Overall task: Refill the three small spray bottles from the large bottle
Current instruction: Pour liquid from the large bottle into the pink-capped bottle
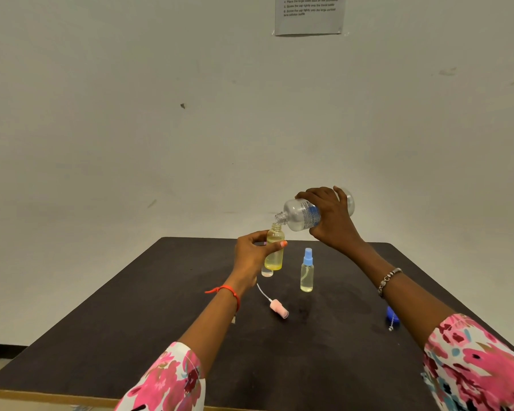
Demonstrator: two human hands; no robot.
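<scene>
The left hand (254,253) wraps its fingers and thumb around an uncapped small spray bottle (275,251) holding yellowish liquid, over the far middle of the tabletop (131,321). The right hand (330,218) grips the clear large bottle (298,215) around its body, tipped nearly flat, its open mouth just above the small bottle's neck.

To pour well, the small bottle should likely be kept upright and steady, the two openings close and lined up. The large bottle should be tilted slowly, since the neck is narrow and could overflow.

Just right of the held bottle, a second small bottle with a blue spray top (306,271) stands capped. Nearer the person lies a pink spray head (276,307) with its tube. A blue cap (393,318) sits toward the right edge, partly behind the right forearm.

A clear object (267,272) peeks out below the left hand; it may be the third bottle, but most of it is hidden. No stream is discernible, nor whether the held bottle touches the tabletop. A wall notice (309,14) is cut off at the top.
</scene>
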